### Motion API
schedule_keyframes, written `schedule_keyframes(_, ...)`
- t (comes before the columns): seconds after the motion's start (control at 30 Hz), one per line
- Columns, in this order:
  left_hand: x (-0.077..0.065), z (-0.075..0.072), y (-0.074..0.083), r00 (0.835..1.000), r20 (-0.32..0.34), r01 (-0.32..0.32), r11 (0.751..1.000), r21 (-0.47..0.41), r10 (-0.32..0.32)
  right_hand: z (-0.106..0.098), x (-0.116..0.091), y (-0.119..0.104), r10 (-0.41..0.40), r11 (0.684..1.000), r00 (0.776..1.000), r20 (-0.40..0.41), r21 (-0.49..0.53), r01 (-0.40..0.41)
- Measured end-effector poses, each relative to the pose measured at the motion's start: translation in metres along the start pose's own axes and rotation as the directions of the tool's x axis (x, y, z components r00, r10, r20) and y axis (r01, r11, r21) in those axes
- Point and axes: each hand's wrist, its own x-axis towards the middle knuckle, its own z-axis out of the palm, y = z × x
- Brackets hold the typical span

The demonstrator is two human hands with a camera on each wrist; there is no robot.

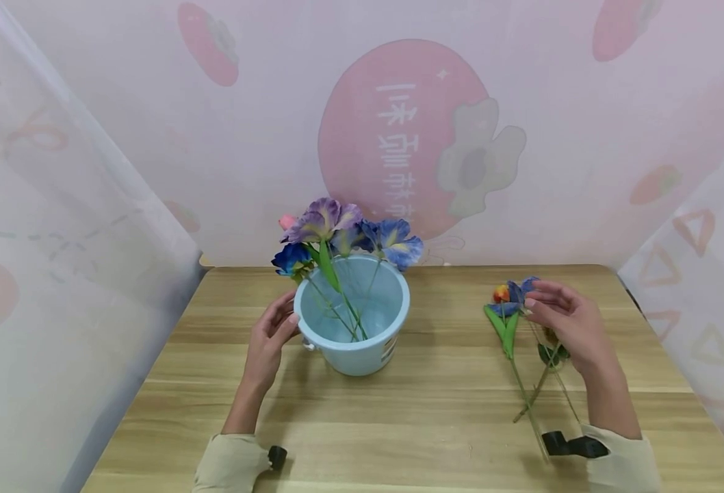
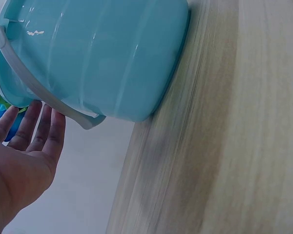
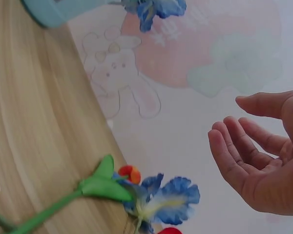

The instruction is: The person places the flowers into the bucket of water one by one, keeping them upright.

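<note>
Light-blue bucket (image 1: 352,359), upright on the wood-grain tabletop (image 1: 442,397), left of the loose flowers. Inside, leaning toward the rear rim: purple iris (image 1: 321,218), blue iris (image 1: 401,245), dark-blue bloom (image 1: 291,259) and pink bud (image 1: 287,222); stem ends near the bucket floor, petals beyond the rim. Left hand (image 1: 269,342) at the bucket's left side, fingers extended and spread against the rim, thumb near the lip; pale handle (image 2: 44,92) hanging beside the fingertips in the left wrist view. Right hand (image 1: 568,325) with thumb and fingers well parted, nothing between, over the loose group in the head view, apart from the petals in the right wrist view. In that group: orange tulip (image 1: 500,294) with two green leaves, loose blue iris (image 1: 514,294) just beside, and dark-leaved stem (image 1: 549,355) partly hidden by the right hand; lower stems crossing, tulip stem pointing toward the near side. Broad span of tabletop between bucket and tulip; narrower strip from right hand to right table edge. Rear table edge close behind bucket and blooms, backed by printed curtain (image 1: 263,137).
</note>
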Motion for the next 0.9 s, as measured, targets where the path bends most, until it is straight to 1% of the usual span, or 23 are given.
schedule_keyframes(0.1, 0.0, 0.001, 0.0, 1.0, 0.0, 0.0, 1.0, -0.002, 0.0, -0.01, -0.002, 0.005, 0.013, 1.0, 1.0, -0.006, -0.004, -0.013)
schedule_keyframes(0.27, 0.0, 0.001, 0.0, 1.0, -0.008, 0.003, 1.0, -0.004, -0.004, -0.022, -0.003, 0.011, 0.039, 0.999, 0.999, 0.006, 0.002, -0.039)
schedule_keyframes(0.4, 0.0, 0.001, 0.0, 1.0, -0.01, 0.01, 1.0, 0.0, -0.01, -0.03, -0.002, 0.017, 0.062, 0.998, 0.998, -0.003, -0.014, -0.062)
schedule_keyframes(0.6, -0.001, 0.002, -0.001, 1.0, -0.004, 0.012, 1.0, 0.002, -0.012, -0.038, -0.003, 0.027, 0.126, 0.987, 0.992, 0.006, -0.104, -0.124)
schedule_keyframes(0.7, 0.0, 0.002, -0.002, 1.0, -0.002, 0.008, 1.0, -0.002, -0.008, -0.042, -0.003, 0.031, 0.137, 0.98, 0.99, 0.02, -0.15, -0.132)
schedule_keyframes(0.9, 0.001, 0.001, -0.003, 1.0, -0.006, 0.001, 1.0, -0.016, -0.001, -0.048, -0.004, 0.035, 0.16, 0.97, 0.987, 0.009, -0.188, -0.156)
